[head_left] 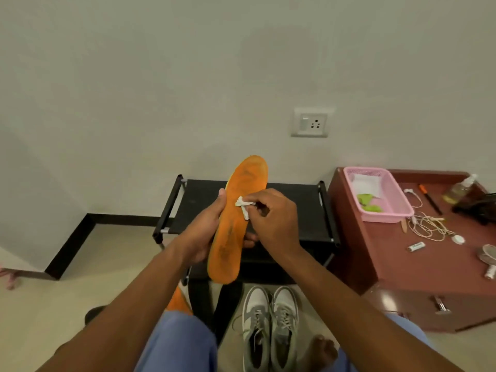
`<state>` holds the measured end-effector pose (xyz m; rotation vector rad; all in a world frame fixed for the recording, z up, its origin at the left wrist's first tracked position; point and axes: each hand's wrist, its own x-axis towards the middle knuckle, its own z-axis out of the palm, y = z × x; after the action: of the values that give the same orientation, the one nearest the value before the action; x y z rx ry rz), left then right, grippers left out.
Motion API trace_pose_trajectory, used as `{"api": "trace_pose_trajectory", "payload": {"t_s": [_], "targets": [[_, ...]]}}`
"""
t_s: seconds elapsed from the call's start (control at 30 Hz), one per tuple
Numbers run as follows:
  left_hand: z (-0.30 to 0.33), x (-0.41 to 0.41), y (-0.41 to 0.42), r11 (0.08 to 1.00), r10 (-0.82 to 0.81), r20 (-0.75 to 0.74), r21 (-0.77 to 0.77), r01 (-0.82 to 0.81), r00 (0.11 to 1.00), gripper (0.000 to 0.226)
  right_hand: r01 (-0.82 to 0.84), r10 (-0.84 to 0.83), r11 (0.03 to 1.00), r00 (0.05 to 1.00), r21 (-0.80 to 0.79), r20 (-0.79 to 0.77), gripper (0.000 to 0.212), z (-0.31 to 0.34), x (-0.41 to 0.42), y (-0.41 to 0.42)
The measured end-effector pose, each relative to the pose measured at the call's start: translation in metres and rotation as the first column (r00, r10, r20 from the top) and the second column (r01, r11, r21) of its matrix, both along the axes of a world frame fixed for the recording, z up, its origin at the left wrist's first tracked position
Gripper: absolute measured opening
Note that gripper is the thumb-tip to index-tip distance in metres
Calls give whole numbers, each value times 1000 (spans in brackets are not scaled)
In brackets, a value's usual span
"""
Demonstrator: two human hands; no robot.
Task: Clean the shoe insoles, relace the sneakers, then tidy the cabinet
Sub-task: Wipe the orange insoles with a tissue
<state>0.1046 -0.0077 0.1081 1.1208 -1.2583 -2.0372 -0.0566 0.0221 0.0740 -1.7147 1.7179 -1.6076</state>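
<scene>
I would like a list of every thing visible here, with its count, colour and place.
insole: one in hand, orange; a second orange one low by the left knee
wipe: one, white, on the insole
sneakers: two, grey and white, on the floor
rack: one, black, by the wall
cabinet: one, reddish brown, at right
basket: one, pink, on the cabinet
cable: one, white, on the cabinet
wall socket: one, white
left hand: holds the insole
right hand: pinches the wipe
</scene>
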Motion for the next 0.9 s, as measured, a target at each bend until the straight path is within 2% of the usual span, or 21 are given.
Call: {"api": "trace_pose_trajectory", "payload": {"t_s": [0.1, 0.27, 0.37, 0.5, 0.57, 0.67, 0.77, 0.9], "targets": [[-5, -30, 8, 996, 90, -8, 17, -89, 996, 64, 15, -15, 1000, 1000, 7, 1, 11, -4, -13, 0], [-41, -43, 2, 952, 256, -138, 204, -226, 957, 74, -133, 145, 984, 985, 120, -96, 10, -23, -6, 12], [-48, -39, -11, 922, 312, -271, 318, -221, 911, 81, -232, 255, 961, 954, 152, -158, 13, -30, 8, 19], [-53, -29, -25, 913, 331, -343, 351, -207, 879, 78, -322, 372, 922, 891, 215, -259, 29, -36, 12, 20], [-54, -27, -27, 911, 316, -345, 371, -181, 884, 78, -309, 362, 928, 881, 209, -304, 27, -39, 13, 14], [-58, -27, -24, 909, 290, -322, 387, -154, 901, 75, -251, 306, 946, 902, 206, -306, 34, -42, 17, 8], [-62, -28, -23, 912, 284, -291, 376, -164, 913, 72, -210, 262, 960, 907, 187, -329, 18, -44, 14, 3], [-60, -32, -20, 932, 269, -236, 309, -191, 934, 67, -103, 138, 988, 924, 114, -356, 19, -41, 6, -11]]}}
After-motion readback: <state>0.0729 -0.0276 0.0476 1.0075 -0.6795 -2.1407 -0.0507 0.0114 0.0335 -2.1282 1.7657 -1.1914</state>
